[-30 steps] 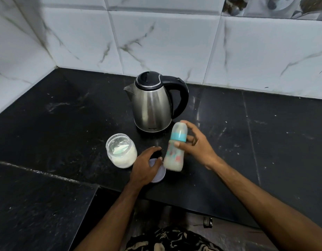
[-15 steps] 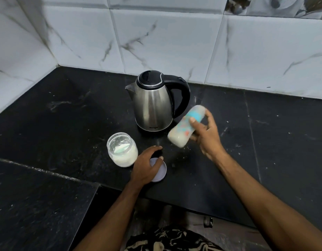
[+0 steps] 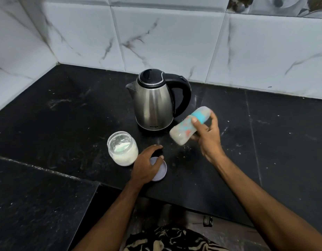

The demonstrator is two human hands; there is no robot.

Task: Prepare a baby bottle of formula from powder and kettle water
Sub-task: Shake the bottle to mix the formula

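My right hand [image 3: 208, 137] grips a baby bottle [image 3: 185, 129] with a blue collar and clear cap, tilted with its base low to the left, held above the counter; pale milky liquid shows inside and the bottle looks motion-blurred. A steel electric kettle [image 3: 153, 104] with black lid and handle stands just behind it. An open glass jar of white powder [image 3: 122, 148] sits left of centre. My left hand [image 3: 146, 164] rests with spread fingers on the jar's pale lid [image 3: 161, 170] lying flat on the counter.
The black stone counter [image 3: 66, 124] meets white marble-look wall tiles [image 3: 156, 37] at the back and left. A lower black slab [image 3: 30, 205] lies front left. The counter's front edge runs just under my forearms, with patterned clothing below.
The bottle went from upright near the counter to lifted and tilted beside the kettle, and stays tilted and blurred now. My left hand has stayed on the lid.
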